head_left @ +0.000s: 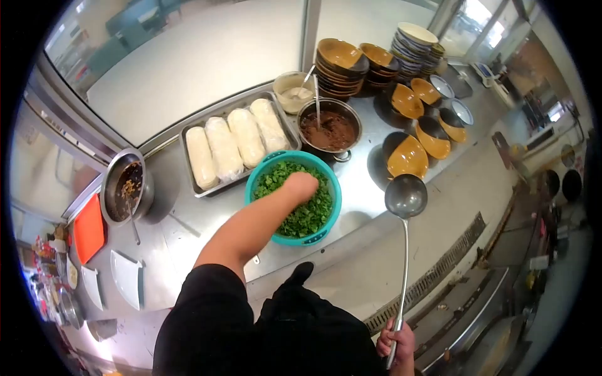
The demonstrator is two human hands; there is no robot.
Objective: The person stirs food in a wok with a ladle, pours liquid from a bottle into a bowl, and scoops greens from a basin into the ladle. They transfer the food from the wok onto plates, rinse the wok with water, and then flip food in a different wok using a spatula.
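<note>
With twelve o'clock at the top of the view, the person's left hand (302, 186) is inside the teal basin (337, 195), over the chopped greens (308, 216). The basin stands near the edge of the bench (169, 244). This grip points down into the leaves with its fingertips hidden, so whether it is pinched together or spread cannot be told.

The right hand (397, 341) is clamped around the lower handle of the ladle (406, 197), whose long axis runs from that grip almost straight toward twelve. The ladle's cup lies at about three o'clock from the left hand, well apart from it. The nearest two-tone bowl (407, 156) is just beyond the cup at twelve; whether they touch cannot be judged. From the right grip the basin lies toward eleven; the left hand is far nearer to the greens.
</note>
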